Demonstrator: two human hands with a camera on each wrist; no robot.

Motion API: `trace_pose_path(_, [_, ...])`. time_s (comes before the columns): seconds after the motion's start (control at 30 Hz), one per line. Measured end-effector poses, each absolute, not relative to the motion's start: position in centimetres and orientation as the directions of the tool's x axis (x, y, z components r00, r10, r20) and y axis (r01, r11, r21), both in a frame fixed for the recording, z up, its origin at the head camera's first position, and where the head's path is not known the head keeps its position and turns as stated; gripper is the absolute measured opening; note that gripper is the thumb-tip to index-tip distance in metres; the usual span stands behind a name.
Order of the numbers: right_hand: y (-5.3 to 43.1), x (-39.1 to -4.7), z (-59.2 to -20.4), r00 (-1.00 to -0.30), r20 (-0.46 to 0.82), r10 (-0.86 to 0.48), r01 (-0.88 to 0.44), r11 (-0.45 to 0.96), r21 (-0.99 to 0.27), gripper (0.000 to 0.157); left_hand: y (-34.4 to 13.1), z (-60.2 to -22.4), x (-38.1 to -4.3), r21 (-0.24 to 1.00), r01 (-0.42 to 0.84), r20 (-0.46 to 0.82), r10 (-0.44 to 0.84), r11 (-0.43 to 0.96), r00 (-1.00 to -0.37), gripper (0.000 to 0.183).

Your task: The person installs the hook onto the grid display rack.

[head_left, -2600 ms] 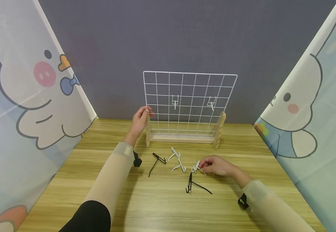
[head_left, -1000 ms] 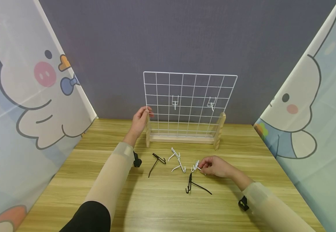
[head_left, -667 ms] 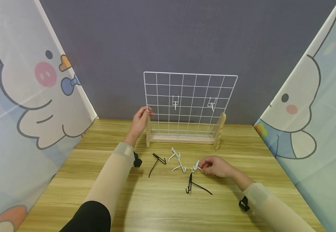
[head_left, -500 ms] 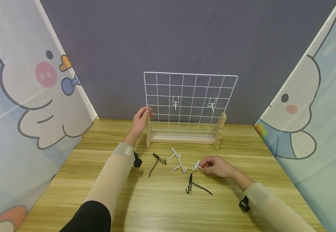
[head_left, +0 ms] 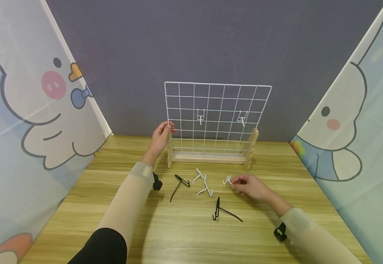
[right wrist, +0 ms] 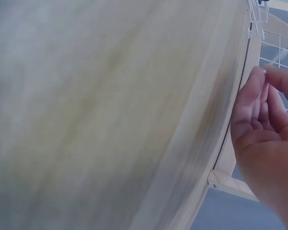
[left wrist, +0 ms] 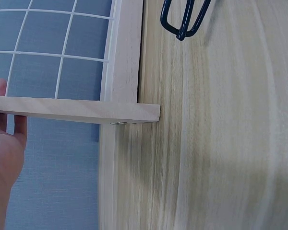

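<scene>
In the head view my left hand (head_left: 159, 137) grips the left wooden post (head_left: 169, 152) of a stand that bears an upright white wire grid panel (head_left: 218, 84). The left wrist view shows those fingers (left wrist: 20, 128) around the post. My right hand (head_left: 251, 186) pinches a small white wire hook (head_left: 228, 180) by its prong between thumb and fingertips, low in front of the stand. Two white hooks hang on the grid, one near the middle (head_left: 200, 117) and one toward the right (head_left: 242, 119).
Two more white hooks, one behind (head_left: 200, 174) and one in front (head_left: 207, 189), lie together on the wooden table (head_left: 178, 234). A black hook (head_left: 182, 180) lies to their left and another black hook (head_left: 217, 209) nearer the front. A grey wall (head_left: 138, 73) stands close behind the stand.
The right hand has drawn the white hook slightly right and away from me, and the hook has turned in its fingers. The left hand and the stand have stayed put.
</scene>
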State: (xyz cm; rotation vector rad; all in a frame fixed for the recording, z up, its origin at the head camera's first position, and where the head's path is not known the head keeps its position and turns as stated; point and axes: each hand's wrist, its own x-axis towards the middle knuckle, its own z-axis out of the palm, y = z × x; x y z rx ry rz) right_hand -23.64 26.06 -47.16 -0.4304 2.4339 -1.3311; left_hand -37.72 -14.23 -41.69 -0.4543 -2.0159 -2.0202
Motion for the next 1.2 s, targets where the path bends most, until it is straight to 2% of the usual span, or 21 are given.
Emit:
trace_pose_path(0.37, [25.9, -24.0, -47.0, -0.941, -0.124, -0.315, -0.037, 0.460, -0.887, 0.028, -14.3, -41.7, -37.7, 0.922, 0.387, 0.387, 0.033, -0.020, -0.921, 0.033])
trace_pose_path(0.77, [25.3, -24.1, -46.5, -0.965, 0.010, -0.262, -0.110, 0.367, -0.924, 0.026, -14.2, -41.7, -37.8, 0.923, 0.384, 0.384, 0.013, -0.018, -0.923, 0.036])
trace_pose_path(1.2, [24.8, -24.3, -45.7, -0.964, 0.065, -0.258, -0.160, 0.367, -0.916, 0.030, -14.2, -41.6, -37.8, 0.928, 0.373, 0.373, 0.019, -0.011, -0.928, 0.035])
